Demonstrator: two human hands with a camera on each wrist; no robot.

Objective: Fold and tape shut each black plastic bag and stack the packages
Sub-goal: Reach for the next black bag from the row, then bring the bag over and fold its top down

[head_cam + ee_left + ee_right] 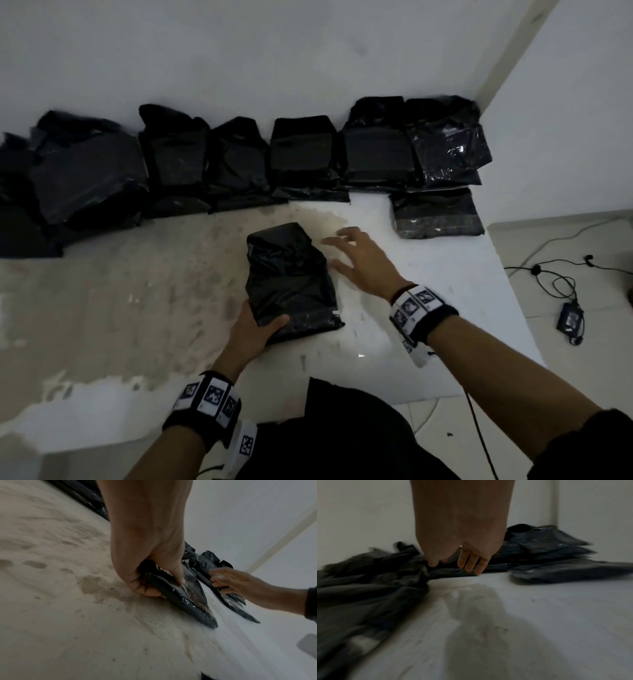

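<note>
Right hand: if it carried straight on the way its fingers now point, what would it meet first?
Probably the row of black bags along the wall. The right hand is open above bare table, beside the package the left hand grips. Depth is unclear.

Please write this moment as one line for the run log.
left hand: grips near corner of folded black plastic bag | right hand: open, beside bag, holds nothing | row of black packages: along wall | tape: not visible

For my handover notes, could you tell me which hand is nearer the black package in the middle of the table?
Left. The left hand grips the black package at its near corner; the right hand hovers open beside it.
</note>
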